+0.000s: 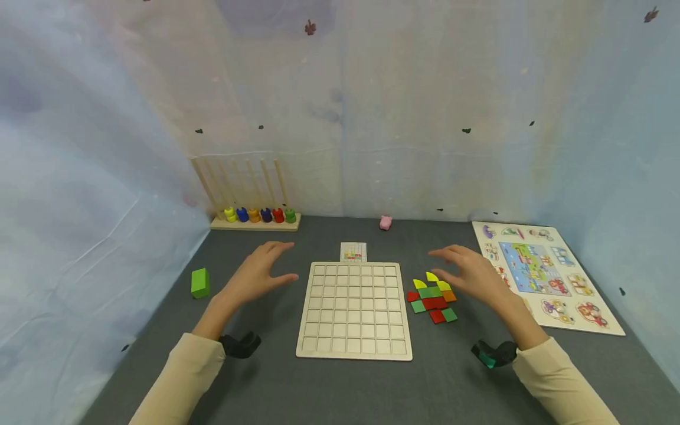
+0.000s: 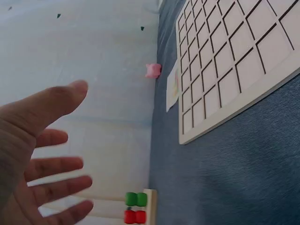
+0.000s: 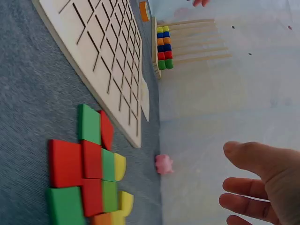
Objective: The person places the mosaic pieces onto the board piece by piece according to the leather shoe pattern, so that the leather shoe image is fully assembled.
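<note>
A pale wooden grid board (image 1: pixel 355 310) (image 2: pixel 234 61) (image 3: pixel 96 51) lies flat in the middle of the dark table. My left hand (image 1: pixel 260 274) (image 2: pixel 42 159) hovers just left of it, fingers spread and holding nothing. My right hand (image 1: pixel 473 274) (image 3: pixel 260 183) hovers with fingers spread above a cluster of red, green, yellow and orange tiles (image 1: pixel 432 298) (image 3: pixel 89 173) right of the board, empty too. A small pattern card (image 1: pixel 353 252) (image 2: pixel 172 86) lies at the board's far edge.
A peg rack with coloured rings (image 1: pixel 255 215) (image 3: pixel 164 47) stands at the back left. A green block (image 1: pixel 199 283) lies near the left wall, a pink pig figure (image 1: pixel 385 222) (image 2: pixel 153 70) (image 3: pixel 164 164) by the back wall, a picture puzzle board (image 1: pixel 542 271) at the right.
</note>
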The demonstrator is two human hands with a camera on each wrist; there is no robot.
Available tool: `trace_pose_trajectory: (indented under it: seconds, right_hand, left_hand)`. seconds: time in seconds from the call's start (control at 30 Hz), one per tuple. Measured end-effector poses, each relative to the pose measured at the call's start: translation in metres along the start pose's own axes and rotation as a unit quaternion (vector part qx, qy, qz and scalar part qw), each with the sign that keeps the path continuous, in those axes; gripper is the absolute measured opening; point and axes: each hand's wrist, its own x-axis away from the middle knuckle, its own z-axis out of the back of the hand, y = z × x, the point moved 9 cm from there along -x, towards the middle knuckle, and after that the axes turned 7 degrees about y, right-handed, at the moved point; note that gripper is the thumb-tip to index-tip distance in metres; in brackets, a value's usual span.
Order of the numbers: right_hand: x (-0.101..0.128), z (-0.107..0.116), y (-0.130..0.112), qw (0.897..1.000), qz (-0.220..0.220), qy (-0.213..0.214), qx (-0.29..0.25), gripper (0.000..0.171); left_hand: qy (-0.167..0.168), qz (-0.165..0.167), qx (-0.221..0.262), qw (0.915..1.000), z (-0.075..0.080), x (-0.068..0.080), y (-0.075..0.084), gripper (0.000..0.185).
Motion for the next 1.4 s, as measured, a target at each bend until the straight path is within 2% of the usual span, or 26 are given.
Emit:
trace_pose_trajectory:
  seconds: [0.2,0.47,0.67,0.83,1.07,1.4]
  right_hand:
    - [0.014,-0.02,0.014,0.998,-0.049,-0.026,-0.033,0.034]
    - [0.026,-0.054,0.032,0.988,-0.127,-0.069,-0.057,0.032]
    - [0.031,-0.067,0.042,0.986,-0.146,-0.056,-0.065,0.035]
    - [0.032,-0.073,0.046,0.984,-0.156,-0.054,-0.071,0.037]
    - [0.033,-0.078,0.053,0.982,-0.177,-0.043,-0.053,0.032]
    - [0.037,-0.087,0.061,0.975,-0.217,-0.04,-0.04,0.025]
  left_hand:
    - [-0.023,-0.008,0.066,0.9975,-0.025,0.007,-0.01,0.075]
    - [-0.051,-0.014,0.128,0.9904,-0.056,0.014,-0.018,0.074]
    - [-0.068,-0.007,0.149,0.9865,-0.074,0.02,-0.021,0.076]
    - [-0.085,0.004,0.156,0.9841,-0.087,0.025,-0.025,0.077]
    - [-0.097,0.018,0.117,0.9882,-0.102,0.031,-0.031,0.082]
    - [-0.096,0.031,0.102,0.9897,-0.108,0.034,-0.033,0.08]
